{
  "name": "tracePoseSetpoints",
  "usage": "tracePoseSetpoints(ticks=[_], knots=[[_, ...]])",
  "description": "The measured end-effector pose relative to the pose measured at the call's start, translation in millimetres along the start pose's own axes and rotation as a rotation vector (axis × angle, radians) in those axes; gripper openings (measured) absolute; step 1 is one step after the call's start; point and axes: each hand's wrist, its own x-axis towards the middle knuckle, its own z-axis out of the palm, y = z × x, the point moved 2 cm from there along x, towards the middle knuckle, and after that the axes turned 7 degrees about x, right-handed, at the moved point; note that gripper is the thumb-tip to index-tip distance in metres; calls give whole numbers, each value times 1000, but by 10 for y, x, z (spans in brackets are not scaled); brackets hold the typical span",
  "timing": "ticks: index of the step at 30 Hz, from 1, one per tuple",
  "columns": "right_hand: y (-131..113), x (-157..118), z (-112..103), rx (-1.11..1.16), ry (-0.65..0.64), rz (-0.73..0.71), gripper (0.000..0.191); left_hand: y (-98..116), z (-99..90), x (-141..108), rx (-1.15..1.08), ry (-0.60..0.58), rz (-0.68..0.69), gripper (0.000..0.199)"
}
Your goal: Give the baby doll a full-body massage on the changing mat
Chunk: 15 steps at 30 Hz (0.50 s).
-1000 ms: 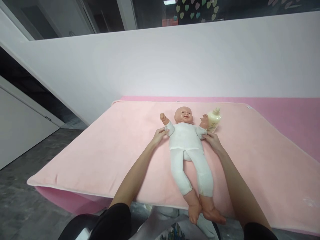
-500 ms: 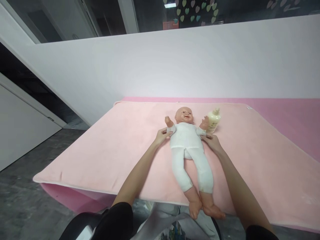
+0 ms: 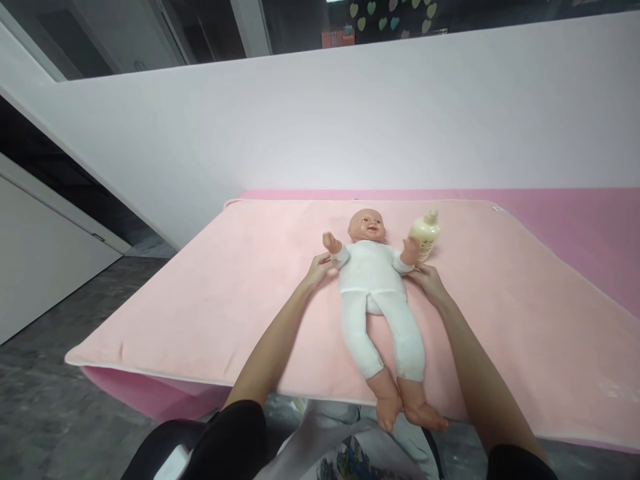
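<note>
Near the frame's centre, the left hand (image 3: 319, 270) and right hand (image 3: 429, 283) pinch the sleeves (image 3: 342, 256) of a doll (image 3: 373, 270), beside a pale-yellow bottle (image 3: 426, 232).

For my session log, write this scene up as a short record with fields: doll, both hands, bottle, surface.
Doll: face up, head toward the wall, feet past the blanket's near edge; white cloth on torso, upper arms and legs
Left hand: holds the doll's arm on the picture's left, by the sleeve
Right hand: holds the doll's other arm, by the sleeve
Bottle: pale yellow, standing beyond the right hand, partly behind a doll hand; print too small to read
Surface: light pink blanket over a deeper pink surface
</note>
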Motion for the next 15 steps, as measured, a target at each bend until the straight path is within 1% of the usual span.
tracePoseSetpoints(ticks=[2, 4, 7, 10, 11, 13, 15], knots=[[27, 40, 41, -51, 17, -19, 24, -16, 33, 36, 55, 25, 17, 31], [63, 95, 94, -127, 46, -49, 27, -50, 66, 86, 137, 65, 21, 36], [92, 185, 193, -306, 137, -72, 33, -91, 109, 158, 302, 140, 30, 45], [82, 251, 275, -449, 225, -95, 36, -96, 130, 194, 431, 232, 43, 50], [80, 262, 287, -473, 236, -107, 36, -93, 134, 193, 444, 250, 41, 50], [86, 264, 275, -484, 222, -131, 36, -83, 142, 174, 405, 243, 33, 48], [104, 241, 219, -438, 148, -140, 37, -65, 154, 137, 303, 187, 38, 44]])
